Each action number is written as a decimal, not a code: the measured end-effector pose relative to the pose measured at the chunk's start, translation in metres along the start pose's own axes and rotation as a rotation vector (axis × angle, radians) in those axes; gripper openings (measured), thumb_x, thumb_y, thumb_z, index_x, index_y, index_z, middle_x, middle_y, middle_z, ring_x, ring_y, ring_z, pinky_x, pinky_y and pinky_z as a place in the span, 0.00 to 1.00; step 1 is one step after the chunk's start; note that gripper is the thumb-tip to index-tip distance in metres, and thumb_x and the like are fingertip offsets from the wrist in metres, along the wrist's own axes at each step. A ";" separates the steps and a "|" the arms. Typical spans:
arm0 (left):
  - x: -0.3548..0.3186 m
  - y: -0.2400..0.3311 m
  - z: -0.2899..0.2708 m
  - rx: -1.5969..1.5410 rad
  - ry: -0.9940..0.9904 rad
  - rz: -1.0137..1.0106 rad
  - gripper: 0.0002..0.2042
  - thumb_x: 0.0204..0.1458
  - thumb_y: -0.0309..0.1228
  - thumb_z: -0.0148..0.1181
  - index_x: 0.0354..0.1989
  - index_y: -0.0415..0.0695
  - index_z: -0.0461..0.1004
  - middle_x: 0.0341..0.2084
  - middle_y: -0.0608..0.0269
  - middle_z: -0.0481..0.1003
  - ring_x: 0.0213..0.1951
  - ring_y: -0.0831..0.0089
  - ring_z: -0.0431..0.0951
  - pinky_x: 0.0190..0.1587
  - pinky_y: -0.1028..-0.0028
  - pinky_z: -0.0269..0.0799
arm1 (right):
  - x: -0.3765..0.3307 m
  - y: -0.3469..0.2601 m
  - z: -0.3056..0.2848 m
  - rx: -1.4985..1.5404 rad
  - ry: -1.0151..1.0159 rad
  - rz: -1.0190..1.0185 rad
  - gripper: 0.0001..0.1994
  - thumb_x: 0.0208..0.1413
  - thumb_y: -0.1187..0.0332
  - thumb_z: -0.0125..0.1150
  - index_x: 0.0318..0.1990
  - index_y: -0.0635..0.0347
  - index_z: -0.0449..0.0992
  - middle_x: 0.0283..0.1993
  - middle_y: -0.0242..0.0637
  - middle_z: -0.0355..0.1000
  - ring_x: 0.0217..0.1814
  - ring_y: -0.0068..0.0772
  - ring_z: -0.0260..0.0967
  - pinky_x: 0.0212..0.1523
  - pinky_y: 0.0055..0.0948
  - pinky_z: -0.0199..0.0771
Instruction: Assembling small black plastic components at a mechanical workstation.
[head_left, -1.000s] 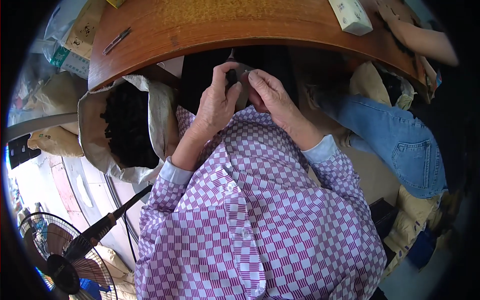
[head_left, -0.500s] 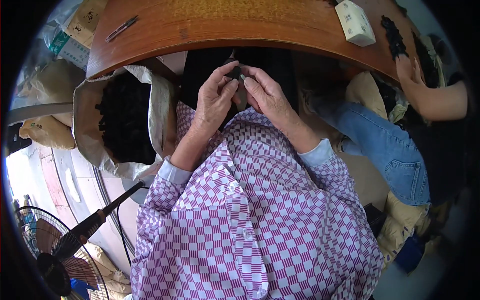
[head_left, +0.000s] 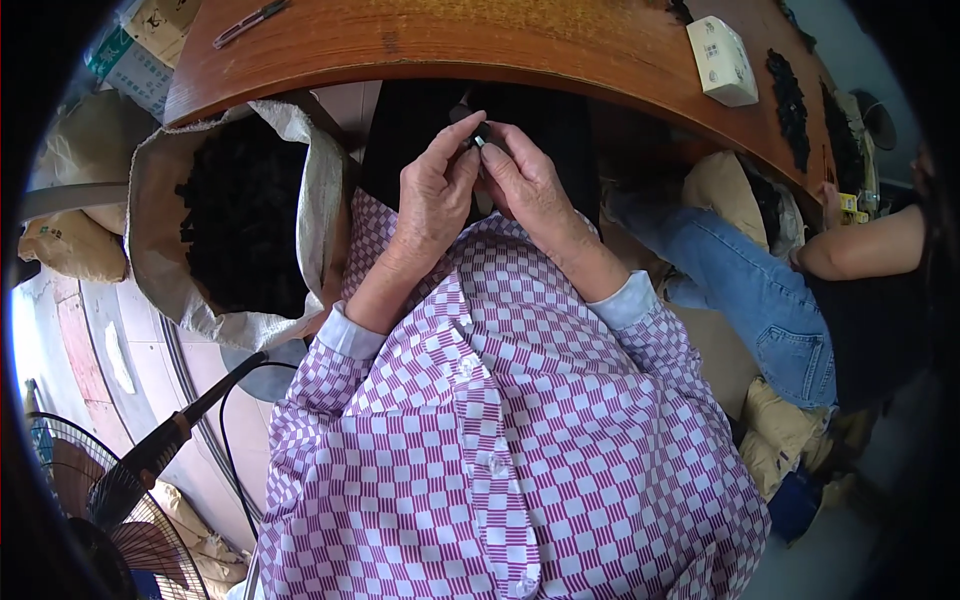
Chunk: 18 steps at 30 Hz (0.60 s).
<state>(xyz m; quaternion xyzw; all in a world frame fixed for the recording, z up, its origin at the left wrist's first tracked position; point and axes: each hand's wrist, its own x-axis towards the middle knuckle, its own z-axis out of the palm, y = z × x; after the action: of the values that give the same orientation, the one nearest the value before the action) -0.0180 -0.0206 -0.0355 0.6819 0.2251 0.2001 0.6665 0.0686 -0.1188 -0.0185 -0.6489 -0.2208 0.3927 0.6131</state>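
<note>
I see my left hand and right hand pressed fingertip to fingertip, pinching a small black hard-looking part with a pale tip just below the curved brown wooden bench's near edge. It looks light, rigid, easily dropped; I'd grip its dark body.

Curved wood table, tiled floor, fan prob. lower left.

sack left of hands, box on table
</note>
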 end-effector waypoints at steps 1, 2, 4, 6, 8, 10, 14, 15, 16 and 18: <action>0.000 0.000 0.000 0.000 0.011 0.009 0.16 0.56 0.19 0.49 0.53 0.41 0.69 0.32 0.61 0.75 0.34 0.79 0.74 0.36 0.80 0.72 | 0.000 0.000 0.000 -0.002 0.001 0.001 0.16 0.65 0.65 0.44 0.56 0.62 0.64 0.29 0.23 0.64 0.23 0.09 0.56 0.21 0.10 0.56; 0.000 0.001 0.000 -0.001 0.009 0.009 0.16 0.56 0.19 0.49 0.53 0.41 0.69 0.32 0.61 0.75 0.34 0.79 0.74 0.36 0.80 0.72 | 0.001 0.001 0.000 0.010 -0.009 0.033 0.15 0.65 0.66 0.44 0.56 0.61 0.64 0.28 0.23 0.63 0.23 0.09 0.56 0.20 0.10 0.55; 0.002 0.005 0.000 0.199 0.046 0.077 0.17 0.53 0.18 0.51 0.52 0.42 0.70 0.36 0.54 0.77 0.35 0.71 0.78 0.36 0.75 0.74 | 0.002 0.000 0.001 0.025 -0.018 0.063 0.15 0.65 0.66 0.44 0.56 0.60 0.64 0.27 0.22 0.62 0.22 0.09 0.55 0.20 0.10 0.55; 0.002 -0.006 0.001 0.259 0.049 0.102 0.17 0.51 0.18 0.52 0.51 0.42 0.71 0.36 0.52 0.77 0.35 0.65 0.79 0.36 0.72 0.74 | 0.004 -0.001 0.003 0.214 0.020 0.223 0.14 0.65 0.67 0.44 0.55 0.58 0.64 0.24 0.21 0.60 0.20 0.09 0.54 0.18 0.10 0.52; 0.004 -0.008 0.000 0.321 0.044 0.130 0.18 0.49 0.19 0.53 0.50 0.43 0.71 0.37 0.49 0.76 0.35 0.60 0.80 0.36 0.69 0.75 | 0.004 0.000 -0.010 0.249 -0.041 0.308 0.12 0.64 0.68 0.45 0.53 0.57 0.66 0.23 0.22 0.61 0.20 0.10 0.55 0.17 0.11 0.53; 0.002 -0.005 -0.002 0.382 -0.060 0.013 0.17 0.48 0.20 0.55 0.48 0.44 0.71 0.36 0.49 0.76 0.35 0.55 0.79 0.37 0.66 0.75 | 0.002 0.001 -0.019 0.286 -0.104 0.390 0.11 0.64 0.68 0.45 0.51 0.57 0.67 0.23 0.22 0.62 0.19 0.10 0.56 0.17 0.12 0.54; 0.001 0.001 0.003 0.246 -0.057 -0.002 0.18 0.52 0.21 0.53 0.52 0.45 0.65 0.31 0.51 0.77 0.32 0.62 0.80 0.33 0.71 0.74 | 0.000 0.009 -0.028 0.059 -0.134 0.236 0.13 0.64 0.64 0.47 0.52 0.58 0.66 0.23 0.21 0.61 0.19 0.10 0.54 0.17 0.12 0.51; 0.004 -0.001 -0.001 0.077 -0.090 -0.062 0.17 0.55 0.21 0.48 0.54 0.44 0.61 0.32 0.53 0.77 0.31 0.69 0.79 0.30 0.75 0.73 | 0.000 0.019 -0.029 -0.008 -0.071 0.068 0.12 0.64 0.64 0.48 0.51 0.59 0.67 0.25 0.22 0.63 0.21 0.09 0.56 0.19 0.11 0.53; 0.007 0.011 -0.003 -0.149 -0.082 -0.116 0.15 0.59 0.22 0.44 0.54 0.42 0.59 0.34 0.56 0.77 0.31 0.74 0.77 0.30 0.79 0.72 | 0.001 0.026 -0.031 -0.075 0.001 -0.098 0.12 0.63 0.64 0.49 0.50 0.60 0.67 0.27 0.22 0.65 0.24 0.09 0.57 0.22 0.10 0.55; 0.012 0.020 -0.015 -0.410 -0.118 -0.269 0.14 0.61 0.25 0.43 0.55 0.42 0.58 0.35 0.57 0.76 0.32 0.75 0.77 0.30 0.82 0.71 | -0.001 0.018 -0.031 -0.027 0.009 -0.066 0.11 0.63 0.65 0.50 0.48 0.60 0.68 0.28 0.23 0.66 0.25 0.09 0.57 0.24 0.09 0.56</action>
<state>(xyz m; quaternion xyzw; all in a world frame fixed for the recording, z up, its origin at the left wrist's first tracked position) -0.0164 -0.0015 -0.0157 0.5071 0.2292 0.1108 0.8234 0.0890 -0.1414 -0.0382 -0.6510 -0.2448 0.3663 0.6181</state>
